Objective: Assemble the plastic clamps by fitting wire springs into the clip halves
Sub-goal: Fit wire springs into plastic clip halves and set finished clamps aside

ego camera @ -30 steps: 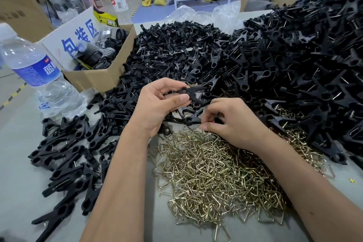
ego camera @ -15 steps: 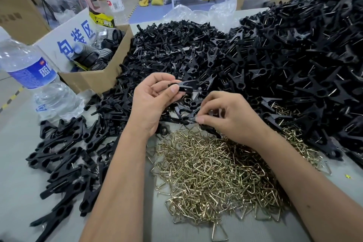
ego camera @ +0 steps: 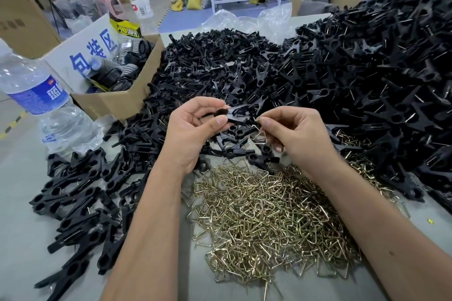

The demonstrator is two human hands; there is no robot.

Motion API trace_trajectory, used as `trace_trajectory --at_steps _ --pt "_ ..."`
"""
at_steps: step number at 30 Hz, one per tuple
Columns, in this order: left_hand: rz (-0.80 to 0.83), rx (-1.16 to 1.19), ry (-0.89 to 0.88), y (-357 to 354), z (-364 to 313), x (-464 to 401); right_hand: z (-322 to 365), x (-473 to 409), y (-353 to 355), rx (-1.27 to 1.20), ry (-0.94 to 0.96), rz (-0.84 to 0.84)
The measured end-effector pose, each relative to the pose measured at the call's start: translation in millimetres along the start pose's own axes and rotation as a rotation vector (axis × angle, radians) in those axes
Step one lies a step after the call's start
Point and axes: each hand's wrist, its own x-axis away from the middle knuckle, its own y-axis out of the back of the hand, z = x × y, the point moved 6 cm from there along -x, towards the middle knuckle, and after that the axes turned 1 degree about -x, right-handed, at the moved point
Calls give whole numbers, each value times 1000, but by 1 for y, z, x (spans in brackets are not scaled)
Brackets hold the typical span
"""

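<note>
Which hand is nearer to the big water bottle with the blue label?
Left. The left hand is beside the cardboard box, right of the water bottle; the right hand lies farther right.

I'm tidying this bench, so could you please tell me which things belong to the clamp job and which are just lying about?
Job: black plastic clip halves held by left hand; bent wire spring in right hand; brass-coloured spring heap.
Lying about: clear water bottle; cardboard box.

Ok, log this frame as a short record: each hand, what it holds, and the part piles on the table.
left hand: holds black clip halves
right hand: pinches a wire spring at the clip's end
spring pile: brass-coloured, nearest the person
loose halves pile: behind the hands
clamp heaps: far right and near left
water bottle: left edge
</note>
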Motion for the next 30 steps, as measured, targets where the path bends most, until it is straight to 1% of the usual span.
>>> trace_trajectory --at_steps 2,3,4,7,8,10,13,17,19,20,22,24,26,30 --pt "34 -16 4 -3 1 1 0 0 1 -53 -3 -20" --pt "42 -27 3 -4 1 1 2 0 2 -5 19 -16" --pt "43 -32 1 -5 0 1 4 0 2 108 61 2" --pt "24 -16 3 -4 -2 1 13 4 -5 581 226 130" --pt "16 -14 4 -3 -2 1 15 5 -8 659 273 160" --pt "9 -29 6 -2 -1 1 18 5 -9 683 305 194" --pt "17 -90 6 -2 0 0 21 2 -4 741 336 188" --pt "0 -144 3 0 -1 0 22 1 2 796 317 172" --pt "-7 -166 -9 0 -1 0 23 1 6 706 300 103" --pt "-8 -176 -14 -1 -1 0 22 0 8 591 266 40" --pt "-12 -189 -20 -2 -1 -1 15 -1 12 252 158 -60" --pt "-13 -189 -28 -4 -1 0 8 1 10 -18 80 -105" --pt "-6 -188 -29 -7 -1 0 3 1 7 -115 57 -113" --pt "-5 -193 -18 -11 1 1 1 2 2 -175 71 -128"
